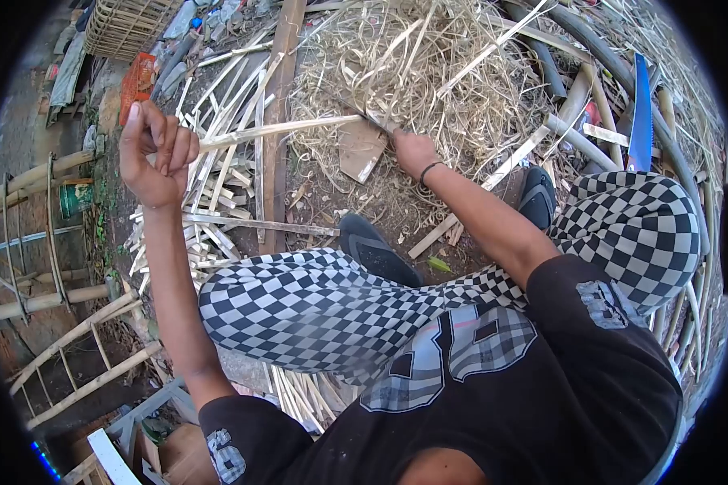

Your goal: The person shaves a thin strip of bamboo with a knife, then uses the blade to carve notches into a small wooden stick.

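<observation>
Bamboo is what I have in both hands: one long pale strip stretched nearly level in front of my knees. My left hand is raised, fingers curled tight, pinching the near end of the strip between thumb and fingers. My right hand is closed low at the far end, down by the heap of shavings and just above a flat wooden block. It looks fisted around a tool handle, but the blade itself I cannot make out.

To do this well, I judge the strip should stay taut and straight between the two hands, so the cut follows the grain and does not wander off. My left should pull evenly, not jerk. My feet in dark sandals sit close beneath, so the edge ought to travel away from them. Finished slats lie piled at my left, a blue saw well off to the right.
</observation>
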Demonstrator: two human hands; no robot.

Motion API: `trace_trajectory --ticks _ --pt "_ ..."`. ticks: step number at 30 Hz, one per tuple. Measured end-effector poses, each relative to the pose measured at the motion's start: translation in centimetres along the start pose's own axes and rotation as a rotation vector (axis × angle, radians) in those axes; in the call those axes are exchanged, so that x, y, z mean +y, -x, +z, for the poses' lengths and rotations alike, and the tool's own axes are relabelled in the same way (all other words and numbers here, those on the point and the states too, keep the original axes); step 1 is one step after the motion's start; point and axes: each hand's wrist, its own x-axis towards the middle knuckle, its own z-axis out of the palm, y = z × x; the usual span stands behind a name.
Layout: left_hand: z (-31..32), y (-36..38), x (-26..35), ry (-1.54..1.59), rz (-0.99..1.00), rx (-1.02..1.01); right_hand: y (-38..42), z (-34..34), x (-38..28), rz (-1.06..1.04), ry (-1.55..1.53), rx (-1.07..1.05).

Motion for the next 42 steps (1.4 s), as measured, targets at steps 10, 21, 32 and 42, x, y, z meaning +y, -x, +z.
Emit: trace_trajectory --ticks 10,21,32,42 --pt "-0.2 -0.1 0.1 0.006 0.008 -0.041 2.0 -5.8 -10.6 -0.228 -0.24 0.047" --pt "-0.5 -1.2 -0.7 0.153 0.248 0.109 3.4 -1.6 -1.7 0.24 -0.057 -0.192" --pt "-0.1 -0.9 1.0 0.081 0.122 -0.255 2.5 1.8 0.4 0.386 -0.498 -0.294" --pt "2.2 -1.2 1.0 -0.032 0.212 -0.177 3.1 -7.9 -10.6 0.153 -0.493 -0.031"
